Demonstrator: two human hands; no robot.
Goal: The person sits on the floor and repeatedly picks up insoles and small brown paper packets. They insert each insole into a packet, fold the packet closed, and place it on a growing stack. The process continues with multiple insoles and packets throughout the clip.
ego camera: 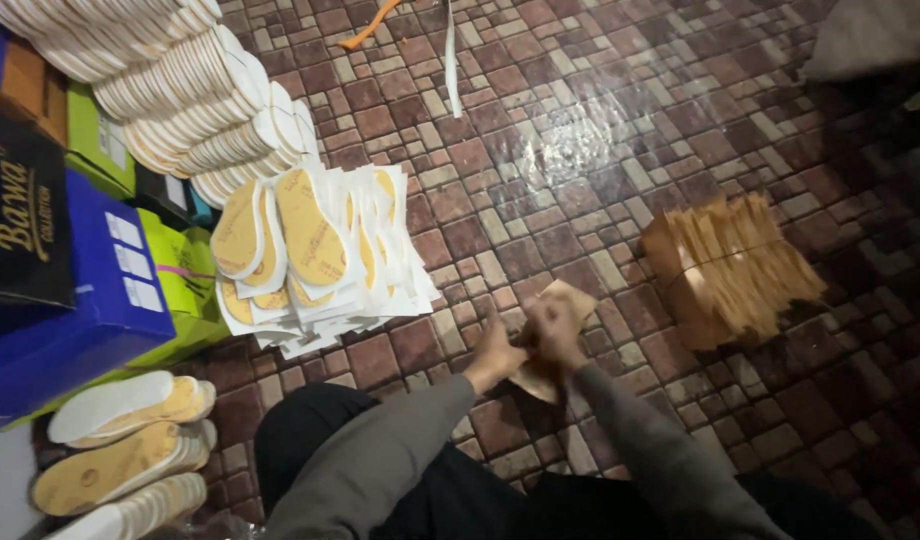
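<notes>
While both hands meet low in the head view, the stock lies as follows.

Head view, left hand: left hand, fingers curled and pressed onto the near edge of a brown card piece, grey sleeve behind it.
Head view, right hand: right hand, fingers closed on top of the same brown card piece, pinching it against the left hand's hold; blur hides the fingertips.
Brown card piece: held between the two hands just above the tiled floor, in front of the person's dark lap; its pale upper corner shows above the right hand's knuckles.
Card stack: bundle of matching brown card pieces, standing on edge on the floor, right of the hands and apart from them.
Insole sheets: heap of white sheets with tan insole shapes, left of the hands, fanned and overlapping.
Insole rows: long curved rows of white-edged insoles, upper left, behind the heap.
Loose insoles: tan and white insoles, lower left, beside the person's knee.
Boxes: blue box, black box and green boxes along the left edge.
Scraps: orange strip and white strip at the top of the floor.
</notes>
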